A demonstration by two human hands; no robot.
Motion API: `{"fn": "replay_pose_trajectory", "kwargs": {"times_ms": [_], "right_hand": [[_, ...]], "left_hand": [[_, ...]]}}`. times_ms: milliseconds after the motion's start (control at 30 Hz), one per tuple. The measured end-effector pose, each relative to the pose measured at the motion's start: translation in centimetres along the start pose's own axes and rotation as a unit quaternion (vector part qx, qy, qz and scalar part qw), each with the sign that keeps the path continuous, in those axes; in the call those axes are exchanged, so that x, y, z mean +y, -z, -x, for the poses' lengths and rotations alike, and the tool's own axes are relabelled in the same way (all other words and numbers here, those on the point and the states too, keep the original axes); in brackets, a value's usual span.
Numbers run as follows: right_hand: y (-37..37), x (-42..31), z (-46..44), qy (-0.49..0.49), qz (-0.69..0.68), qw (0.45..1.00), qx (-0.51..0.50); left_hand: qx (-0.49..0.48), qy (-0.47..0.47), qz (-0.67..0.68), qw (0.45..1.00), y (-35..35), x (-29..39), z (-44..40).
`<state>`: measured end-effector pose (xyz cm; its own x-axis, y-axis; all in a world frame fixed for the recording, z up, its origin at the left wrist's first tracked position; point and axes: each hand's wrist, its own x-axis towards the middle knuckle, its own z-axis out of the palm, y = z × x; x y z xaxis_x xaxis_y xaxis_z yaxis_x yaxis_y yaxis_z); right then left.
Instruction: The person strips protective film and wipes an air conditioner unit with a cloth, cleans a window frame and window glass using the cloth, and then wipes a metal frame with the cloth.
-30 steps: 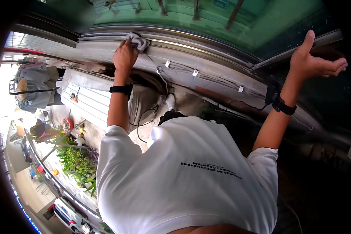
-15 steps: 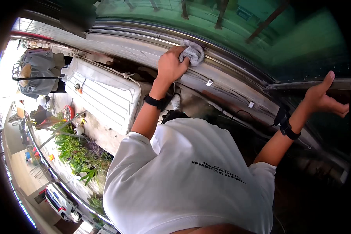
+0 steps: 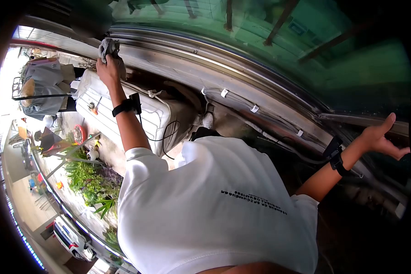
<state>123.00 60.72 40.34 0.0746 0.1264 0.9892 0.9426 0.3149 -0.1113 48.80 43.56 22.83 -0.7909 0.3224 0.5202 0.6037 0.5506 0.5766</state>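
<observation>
My left hand (image 3: 108,73) is closed around a crumpled grey cloth (image 3: 108,49). It is stretched out to the far left end of the metal window track (image 3: 169,49), and the cloth is beside the sill there. Whether the cloth touches the track I cannot tell. On the right, my right hand (image 3: 384,139) is held out with thumb and fingers apart, holding nothing. Behind it is the lower window frame (image 3: 365,118); contact with it is not clear. Green-tinted window glass (image 3: 278,59) rises above the track. Both wrists wear black straps.
Below the sill stands a white ribbed unit (image 3: 118,123) with a cord near it. Cables with white tags (image 3: 255,108) run along the wall. To the left are hanging grey clothes (image 3: 41,86), green plants (image 3: 89,178), a railing (image 3: 71,212) and a parked white car (image 3: 73,239).
My left hand has slid the grey cloth from the middle of the track far to the left. My right hand has dropped slightly and stays open.
</observation>
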Motion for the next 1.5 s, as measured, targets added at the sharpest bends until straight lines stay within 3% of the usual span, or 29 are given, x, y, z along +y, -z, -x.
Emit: {"fn": "replay_pose_trajectory", "kwargs": {"times_ms": [33,133,167,200,233,333,567,733,800,867,933,967,1067,1133,1233,1367,1500], "right_hand": [[0.1,0.0,0.0,0.001,0.003,1.0,-0.003],[-0.5,1.4,0.2,-0.004,-0.027,0.999,0.018],[-0.5,1.9,0.2,-0.005,-0.034,0.999,0.024],[-0.3,2.1,0.3,-0.008,-0.045,0.999,0.027],[-0.5,2.6,0.4,-0.008,-0.047,0.998,0.035],[-0.6,3.8,0.5,-0.005,-0.071,0.997,0.042],[-0.5,3.9,0.6,-0.02,-0.07,0.996,0.048],[-0.5,4.6,0.6,-0.005,-0.065,0.996,0.053],[-0.3,4.5,0.6,-0.015,-0.059,0.997,0.054],[-0.3,4.1,0.5,-0.027,-0.055,0.997,0.057],[-0.6,5.1,0.5,-0.029,-0.094,0.993,0.067],[-0.6,5.4,0.6,-0.023,-0.112,0.991,0.069],[-0.7,5.7,0.4,-0.001,-0.131,0.989,0.069],[-0.6,5.9,0.3,0.012,-0.123,0.99,0.066],[-0.7,6.1,0.6,0.001,-0.13,0.989,0.066],[-0.8,2.9,0.4,-0.028,-0.121,0.99,0.068],[-0.5,3.8,0.6,-0.024,-0.079,0.995,0.054]], "left_hand": [[0.025,0.0,0.053,0.998,1.2,0.6,-0.3],[-0.065,-0.024,0.132,0.989,2.3,4.8,2.7],[-0.063,-0.075,0.162,0.982,2.6,8.5,5.2],[-0.147,-0.091,0.147,0.974,2.7,10.8,7.2],[-0.19,-0.135,0.187,0.954,2.3,13.1,9.4],[-0.32,-0.205,0.114,0.918,0.7,16.4,14.8],[-0.271,-0.205,0.028,0.94,-2.1,12.5,12.0],[-0.225,-0.112,-0.093,0.963,-2.3,7.3,3.6],[-0.224,-0.008,-0.162,0.961,-3.3,1.4,-2.8],[-0.186,0.013,-0.177,0.967,-3.2,-6.0,-9.9],[-0.079,0.046,-0.189,0.978,0.7,-3.3,-12.3],[-0.032,0.01,-0.159,0.987,0.9,-4.7,-13.8],[0.0,-0.055,-0.112,0.992,3.6,0.9,-11.0],[-0.033,-0.103,-0.081,0.991,4.1,5.4,-6.5],[-0.178,-0.14,0.018,0.974,3.1,10.7,1.4],[-0.315,-0.201,0.069,0.925,-0.4,11.8,8.6],[-0.357,-0.126,0.015,0.926,-0.8,10.5,7.7]]}}
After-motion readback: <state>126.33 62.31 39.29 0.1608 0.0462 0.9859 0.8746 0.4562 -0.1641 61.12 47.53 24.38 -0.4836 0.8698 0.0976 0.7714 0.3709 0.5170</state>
